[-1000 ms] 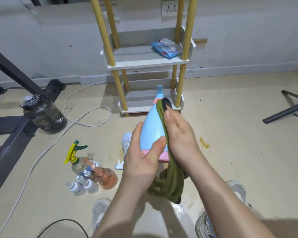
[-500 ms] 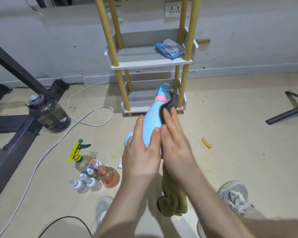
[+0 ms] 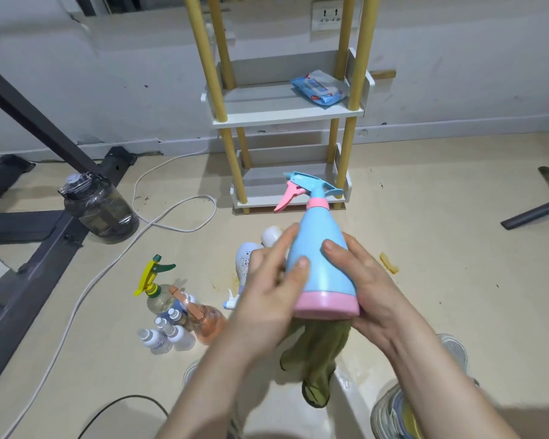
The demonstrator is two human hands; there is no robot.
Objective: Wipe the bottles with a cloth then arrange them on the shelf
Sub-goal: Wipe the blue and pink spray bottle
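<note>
A light-blue spray bottle with a pink base and pink trigger is tilted, nozzle toward the shelf, between both hands. My left hand grips its left side, thumb on the front. My right hand wraps its right side, fingers on the front. An olive-green cloth hangs below the bottle's base; where it is held is hidden. The white shelf with yellow posts stands against the wall, and its bottom tier is bare.
A blue wipes packet lies on the middle tier. On the floor at left stand a yellow-trigger sprayer, an orange sprayer and small white bottles. A speckled white bottle lies behind my left hand. A dark jug, white cable and black frame are further left.
The bottle has been turned so its trigger points left. My right hand slid from the neck down to the body, and the cloth now hangs under the base.
</note>
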